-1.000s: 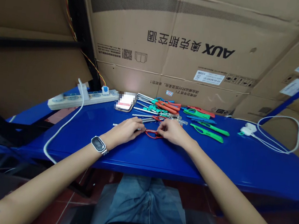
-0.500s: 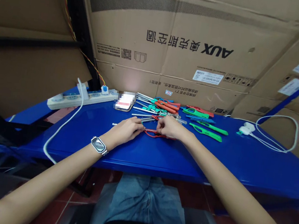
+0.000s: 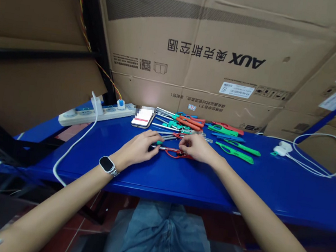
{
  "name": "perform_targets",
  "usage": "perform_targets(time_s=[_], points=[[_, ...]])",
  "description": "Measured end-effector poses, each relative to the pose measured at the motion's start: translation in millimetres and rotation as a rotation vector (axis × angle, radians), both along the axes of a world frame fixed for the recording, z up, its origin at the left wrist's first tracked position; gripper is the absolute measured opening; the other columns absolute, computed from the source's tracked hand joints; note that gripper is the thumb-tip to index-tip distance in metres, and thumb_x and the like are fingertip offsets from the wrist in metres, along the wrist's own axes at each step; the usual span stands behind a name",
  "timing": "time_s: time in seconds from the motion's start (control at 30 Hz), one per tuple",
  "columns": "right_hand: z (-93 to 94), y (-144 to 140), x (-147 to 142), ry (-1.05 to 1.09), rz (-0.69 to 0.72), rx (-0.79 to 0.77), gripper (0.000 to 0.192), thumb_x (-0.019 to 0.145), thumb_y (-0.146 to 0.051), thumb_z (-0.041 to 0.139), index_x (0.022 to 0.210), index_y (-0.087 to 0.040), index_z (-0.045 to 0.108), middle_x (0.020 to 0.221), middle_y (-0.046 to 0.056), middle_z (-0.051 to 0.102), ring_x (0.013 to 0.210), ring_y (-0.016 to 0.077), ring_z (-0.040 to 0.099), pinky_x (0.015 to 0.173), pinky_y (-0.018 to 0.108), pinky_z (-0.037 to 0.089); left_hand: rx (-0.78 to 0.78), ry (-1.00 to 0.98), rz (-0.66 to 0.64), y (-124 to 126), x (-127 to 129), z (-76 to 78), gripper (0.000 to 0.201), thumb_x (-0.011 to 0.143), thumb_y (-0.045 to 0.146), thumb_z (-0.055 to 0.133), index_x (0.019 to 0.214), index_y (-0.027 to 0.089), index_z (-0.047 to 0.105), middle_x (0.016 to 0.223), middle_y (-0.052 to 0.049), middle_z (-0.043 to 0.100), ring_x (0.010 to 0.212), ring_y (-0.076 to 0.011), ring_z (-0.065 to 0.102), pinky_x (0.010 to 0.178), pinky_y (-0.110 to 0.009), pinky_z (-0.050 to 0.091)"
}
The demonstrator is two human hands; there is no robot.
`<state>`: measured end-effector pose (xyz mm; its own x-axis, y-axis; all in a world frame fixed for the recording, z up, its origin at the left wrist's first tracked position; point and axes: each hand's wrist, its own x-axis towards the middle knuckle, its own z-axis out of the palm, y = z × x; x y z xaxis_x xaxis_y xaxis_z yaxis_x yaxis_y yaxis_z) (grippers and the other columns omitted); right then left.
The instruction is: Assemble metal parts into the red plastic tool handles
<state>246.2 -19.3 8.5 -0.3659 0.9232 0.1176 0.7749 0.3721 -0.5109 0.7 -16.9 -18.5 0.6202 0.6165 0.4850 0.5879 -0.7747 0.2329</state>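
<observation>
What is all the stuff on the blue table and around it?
red scissors: one, red handles, on the table between both hands
pile of scissors and blades: several, red, teal and silver, behind the hands
green scissors: about three, green, right of the pile
phone: one, screen lit, left of the pile
power strip: one, white, far left of the table
white cable: one, from the power strip over the front edge
charger with cord: one, white, far right
table: one, blue
cardboard boxes: several, brown, behind the table
watch: one, dark, on the left wrist
left hand: at the blade end of the red scissors
right hand: at their handles
</observation>
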Motion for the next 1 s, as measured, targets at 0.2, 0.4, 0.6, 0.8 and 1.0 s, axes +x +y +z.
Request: perform_targets(time_s=[0.2, 0.4, 0.6, 0.8, 1.0], points=[[5.3, 20, 6, -0.031, -0.053, 0.065, 0.011, 0.083, -0.017, 0.062, 0.080, -0.017, 0.073, 0.077, 0.002, 0.073, 0.069, 0.0141, 0.063, 0.064, 0.024, 0.041, -0.115, 0.002, 0.077, 36, 0, 34.9, 0.018, 0.087, 0.016, 0.053, 0.090, 0.015, 0.071, 0.087, -0.006, 0.072, 0.079, -0.0185, 0.065, 0.076, -0.030, 0.049], [2.5, 34, 12, -0.160, -0.213, 0.116, 0.013, 0.083, -0.025, 0.061, 0.087, -0.024, 0.073, 0.087, 0.001, 0.076, 0.081, 0.0191, 0.066, 0.068, 0.027, 0.043, -0.236, 0.072, 0.036, 67, 41, 36.5, 0.018, 0.086, 0.015, 0.054, 0.085, 0.014, 0.072, 0.085, -0.006, 0.075, 0.077, -0.0187, 0.066, 0.071, -0.027, 0.047], [-6.5, 40, 23, -0.207, -0.294, 0.239, 0.015, 0.084, -0.026, 0.060, 0.092, -0.026, 0.073, 0.110, 0.002, 0.074, 0.106, 0.0250, 0.062, 0.079, 0.033, 0.047, -0.146, 0.061, 0.072, 86, 61, 18.7, 0.019, 0.085, 0.012, 0.055, 0.088, 0.015, 0.073, 0.089, -0.008, 0.074, 0.084, -0.0226, 0.067, 0.078, -0.031, 0.049], [-3.4, 59, 17, -0.281, -0.178, 0.304, 0.027, 0.087, -0.022, 0.056, 0.109, -0.020, 0.071, 0.122, 0.009, 0.068, 0.115, 0.0286, 0.054, 0.095, 0.041, 0.043, -0.098, 0.057, 0.107, 91, 53, 6.7, 0.020, 0.085, 0.010, 0.053, 0.088, 0.016, 0.073, 0.090, -0.008, 0.074, 0.084, -0.0217, 0.067, 0.079, -0.030, 0.050], [13.1, 77, -4, -0.433, -0.150, 0.231, 0.026, 0.091, -0.023, 0.050, 0.101, -0.021, 0.074, 0.109, 0.010, 0.073, 0.107, 0.0288, 0.058, 0.091, 0.039, 0.041, -0.096, 0.027, 0.125, 87, 45, 3.0, 0.024, 0.083, 0.009, 0.051, 0.090, 0.016, 0.073, 0.092, -0.010, 0.074, 0.084, -0.0229, 0.068, 0.081, -0.033, 0.051]])
